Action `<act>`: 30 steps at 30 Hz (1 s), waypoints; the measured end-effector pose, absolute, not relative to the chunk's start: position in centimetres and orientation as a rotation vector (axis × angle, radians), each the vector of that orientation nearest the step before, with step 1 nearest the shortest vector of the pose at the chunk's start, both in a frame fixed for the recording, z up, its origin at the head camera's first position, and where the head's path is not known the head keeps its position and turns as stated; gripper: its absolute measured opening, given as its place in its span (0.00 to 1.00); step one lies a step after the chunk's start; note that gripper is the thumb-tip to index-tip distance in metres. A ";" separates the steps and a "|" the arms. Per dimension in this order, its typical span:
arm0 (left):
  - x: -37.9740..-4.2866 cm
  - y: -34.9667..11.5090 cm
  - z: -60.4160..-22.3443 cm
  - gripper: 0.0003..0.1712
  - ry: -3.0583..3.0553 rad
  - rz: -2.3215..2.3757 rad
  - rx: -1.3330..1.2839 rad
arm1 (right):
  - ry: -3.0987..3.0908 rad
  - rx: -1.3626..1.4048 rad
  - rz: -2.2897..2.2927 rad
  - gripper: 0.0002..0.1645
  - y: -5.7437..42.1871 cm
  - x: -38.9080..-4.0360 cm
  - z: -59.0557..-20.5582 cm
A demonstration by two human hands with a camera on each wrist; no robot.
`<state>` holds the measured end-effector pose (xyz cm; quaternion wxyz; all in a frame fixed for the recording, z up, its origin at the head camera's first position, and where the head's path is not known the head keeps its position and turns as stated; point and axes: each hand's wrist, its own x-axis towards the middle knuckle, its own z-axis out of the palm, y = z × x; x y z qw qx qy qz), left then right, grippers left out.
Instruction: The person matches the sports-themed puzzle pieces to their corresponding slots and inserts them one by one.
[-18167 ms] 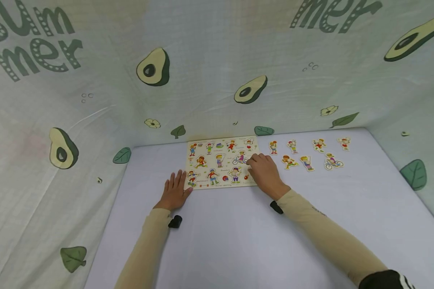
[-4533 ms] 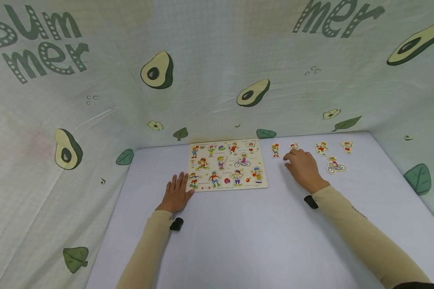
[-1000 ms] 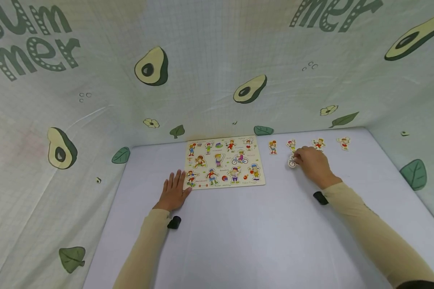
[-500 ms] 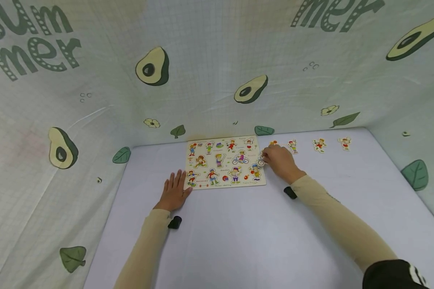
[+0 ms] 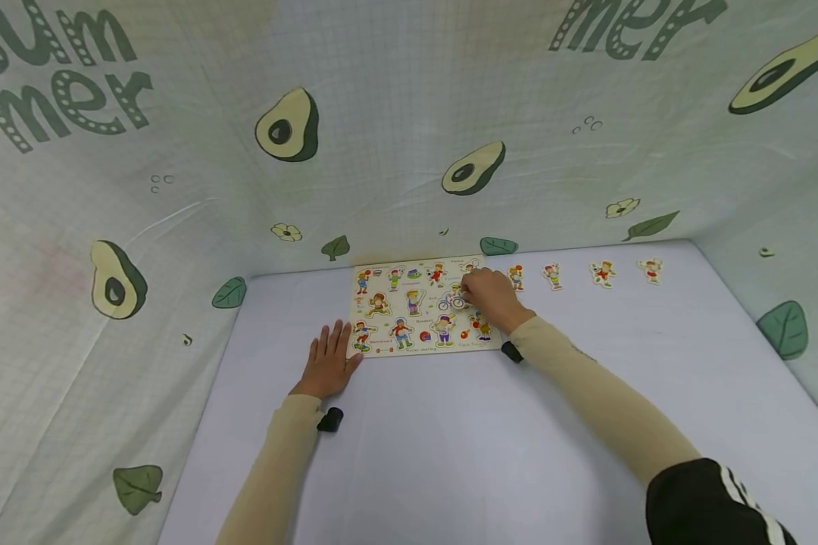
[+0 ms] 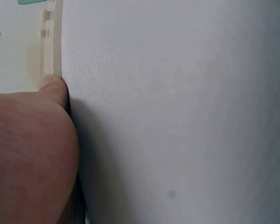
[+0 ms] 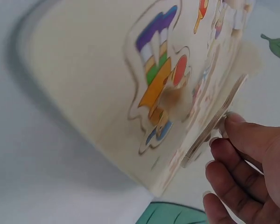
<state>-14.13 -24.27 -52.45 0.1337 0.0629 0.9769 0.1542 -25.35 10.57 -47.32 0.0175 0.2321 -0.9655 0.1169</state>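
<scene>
A cream wooden peg puzzle board with sports figures lies at the back of the table. My right hand is over its right part, pinching a thin cyclist puzzle piece between thumb and fingers. In the right wrist view this puzzle piece appears edge-on, tilted close over the board, its picture hidden. Nearer that camera, a table-tennis player piece sits in its recess, with a blurred peg on it. My left hand rests flat at the board's lower left corner; its thumb touches the board's edge.
Right of the board, a row of several loose figure pieces lies on the white table: a ball player partly behind my right hand, another figure, a footballer and a racket player. A printed cloth hangs behind.
The right hand has carried the cyclist piece leftward from the loose pieces onto the board. The runner and batter pieces, loose on the table 18 s ago, are gone from there. The left hand stays put.
</scene>
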 end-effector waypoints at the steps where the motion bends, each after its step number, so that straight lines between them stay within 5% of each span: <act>1: -14.1 -24.3 -52.5 0.44 2.831 0.451 0.180 | -3.000 0.726 0.359 0.09 10.3 -25.5 -47.4; 30: -14.4 -24.5 -53.0 0.44 2.831 0.432 0.171 | -3.031 0.761 0.274 0.10 7.0 -26.8 -48.3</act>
